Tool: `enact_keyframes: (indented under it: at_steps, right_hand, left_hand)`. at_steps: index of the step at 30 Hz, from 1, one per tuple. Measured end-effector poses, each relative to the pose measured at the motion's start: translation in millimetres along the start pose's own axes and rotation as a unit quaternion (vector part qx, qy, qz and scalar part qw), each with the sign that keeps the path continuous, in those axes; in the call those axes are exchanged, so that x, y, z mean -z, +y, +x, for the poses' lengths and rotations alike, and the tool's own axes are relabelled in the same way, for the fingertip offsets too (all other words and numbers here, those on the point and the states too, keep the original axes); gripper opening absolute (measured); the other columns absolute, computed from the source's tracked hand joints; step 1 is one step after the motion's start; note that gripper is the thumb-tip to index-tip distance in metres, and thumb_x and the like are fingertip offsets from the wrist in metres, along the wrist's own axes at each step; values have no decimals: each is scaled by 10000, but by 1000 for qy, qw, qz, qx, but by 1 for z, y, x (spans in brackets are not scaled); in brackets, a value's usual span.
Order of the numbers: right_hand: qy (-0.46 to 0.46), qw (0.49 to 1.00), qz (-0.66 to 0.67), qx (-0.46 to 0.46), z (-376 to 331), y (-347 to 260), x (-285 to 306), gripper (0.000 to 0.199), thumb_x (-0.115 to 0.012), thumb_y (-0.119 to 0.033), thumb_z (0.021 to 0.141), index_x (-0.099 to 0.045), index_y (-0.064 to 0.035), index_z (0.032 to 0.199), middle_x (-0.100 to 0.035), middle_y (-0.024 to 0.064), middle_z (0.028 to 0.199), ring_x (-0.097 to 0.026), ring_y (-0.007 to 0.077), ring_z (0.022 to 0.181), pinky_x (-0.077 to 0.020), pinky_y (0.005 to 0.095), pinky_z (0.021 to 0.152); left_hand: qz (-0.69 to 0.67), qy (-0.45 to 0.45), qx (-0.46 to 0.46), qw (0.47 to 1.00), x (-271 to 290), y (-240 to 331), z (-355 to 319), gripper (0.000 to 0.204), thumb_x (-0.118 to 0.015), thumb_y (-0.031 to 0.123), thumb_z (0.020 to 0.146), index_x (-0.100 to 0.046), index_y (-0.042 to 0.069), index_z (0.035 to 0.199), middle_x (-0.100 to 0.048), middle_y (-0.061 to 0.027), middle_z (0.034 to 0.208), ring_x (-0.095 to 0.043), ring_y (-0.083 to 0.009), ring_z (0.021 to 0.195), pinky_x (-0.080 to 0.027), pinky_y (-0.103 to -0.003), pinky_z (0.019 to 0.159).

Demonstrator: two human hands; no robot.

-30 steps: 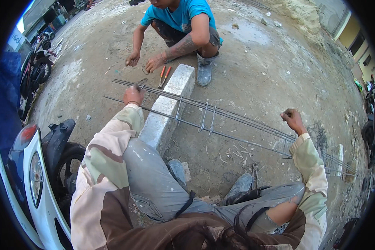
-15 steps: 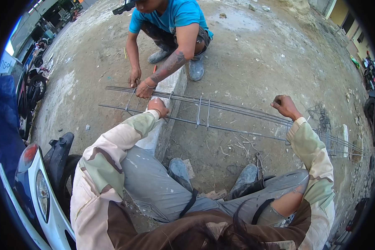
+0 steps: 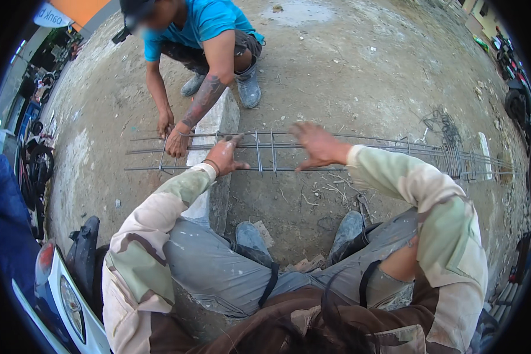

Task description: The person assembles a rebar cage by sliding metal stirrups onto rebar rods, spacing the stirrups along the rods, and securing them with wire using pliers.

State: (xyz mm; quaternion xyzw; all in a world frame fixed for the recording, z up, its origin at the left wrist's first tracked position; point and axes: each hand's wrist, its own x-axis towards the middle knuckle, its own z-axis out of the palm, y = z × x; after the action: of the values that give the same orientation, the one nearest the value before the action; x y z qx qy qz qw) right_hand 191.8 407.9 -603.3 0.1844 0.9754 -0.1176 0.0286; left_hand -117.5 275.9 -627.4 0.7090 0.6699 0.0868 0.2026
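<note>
Left hand (image 3: 223, 156) at 10 o'clock rests on rebar cage (image 3: 274, 169) — right hand (image 3: 320, 146) at 2 o'clock, fingers spread over it. Co-worker (image 3: 203, 26) crouches at 11 o'clock.

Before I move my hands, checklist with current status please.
1. Left hand on rebar frame: ok, thumb and index apart.
2. Right hand contact with bars: cannot tell; motion blur, fingers spread.
3. Concrete block beneath frame's left part: ok.
4. Co-worker's hands clear of frame: not ok, they're at its left end.
5. Paired stirrups between your hands, clear of both: ok.
</note>
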Motion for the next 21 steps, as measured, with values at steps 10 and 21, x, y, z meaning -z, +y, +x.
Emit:
enact_keyframes:
  at_steps: [10,21]
  right_hand:
    - [-61,998,26,-16,66,-46,-36,1398,-785,-697,599,-105,120,1506,-160,381,1535,-179,504,1447,-127,757,1090]
    - [-42,998,-21,-48,-16,10,-33,1394,-755,-708,623,-64,111,1514,-252,391,1476,-240,510,1417,-67,763,1088]
  left_hand:
    - [251,-170,-34,952,-21,22,35,1430,-548,891,668,94,-55,1526,57,-276,1614,120,-377,1506,65,-697,1120]
    - [211,-100,-88,968,-31,12,30,1333,-505,879,717,77,20,1554,15,-157,1648,37,-305,1526,72,-752,1086]
